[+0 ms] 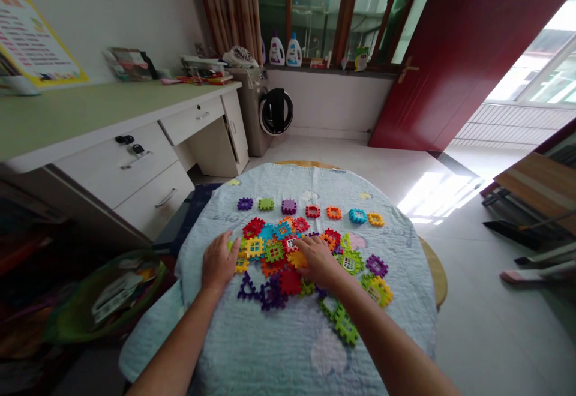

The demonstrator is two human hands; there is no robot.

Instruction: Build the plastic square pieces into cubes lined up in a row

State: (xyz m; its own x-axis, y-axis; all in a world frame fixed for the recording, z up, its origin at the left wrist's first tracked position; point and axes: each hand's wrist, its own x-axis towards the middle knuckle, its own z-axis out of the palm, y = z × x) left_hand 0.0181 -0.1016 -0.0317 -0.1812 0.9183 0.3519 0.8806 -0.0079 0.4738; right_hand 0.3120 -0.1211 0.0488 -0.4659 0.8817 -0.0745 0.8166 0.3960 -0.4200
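A heap of colourful plastic interlocking blocks (274,252) lies on the cloth-covered table. My left hand (218,262) rests at the heap's left edge, fingers stretched out and apart, beside a yellow window block (254,246). My right hand (320,259) reaches over the middle of the heap with its fingers spread. Its fingertips are at an orange-yellow block (296,258) and near a red block with a white window (290,244). Beyond the heap runs a row of single blocks, among them a purple one (288,206) and a blue one (357,215).
A pale blue cloth (252,348) covers the round table. Green linked blocks (344,324) lie at the near right. To the left stand a desk (135,105) and a green basket (67,321). Behind are a washing machine (254,108) and a red door (427,54).
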